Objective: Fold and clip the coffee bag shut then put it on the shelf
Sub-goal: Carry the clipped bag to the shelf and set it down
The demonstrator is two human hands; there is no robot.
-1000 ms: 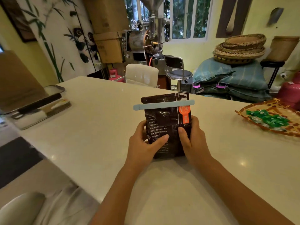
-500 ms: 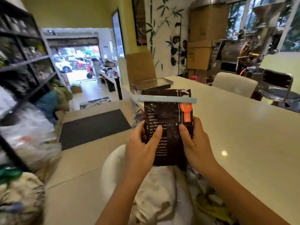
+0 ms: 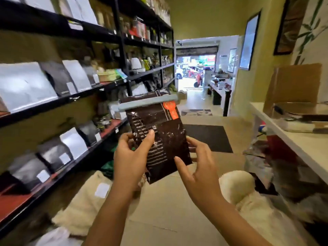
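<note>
Beside the shelf [image 3: 113, 82], the left hand [image 3: 131, 157] grips the clipped coffee bag [image 3: 159, 139] upright for placing, while the right hand [image 3: 197, 162], fingers loose, merely steadies its edge.

The bag [image 3: 159, 132] is showing glossy, crinkled dark foil with a matt orange label [image 3: 171, 110]. The clip [image 3: 147, 103] is looking like smooth matt plastic. The shelf [image 3: 122, 41] is showing black metal framing, and the worktop [image 3: 301, 144] is gleaming smooth and pale.
</note>
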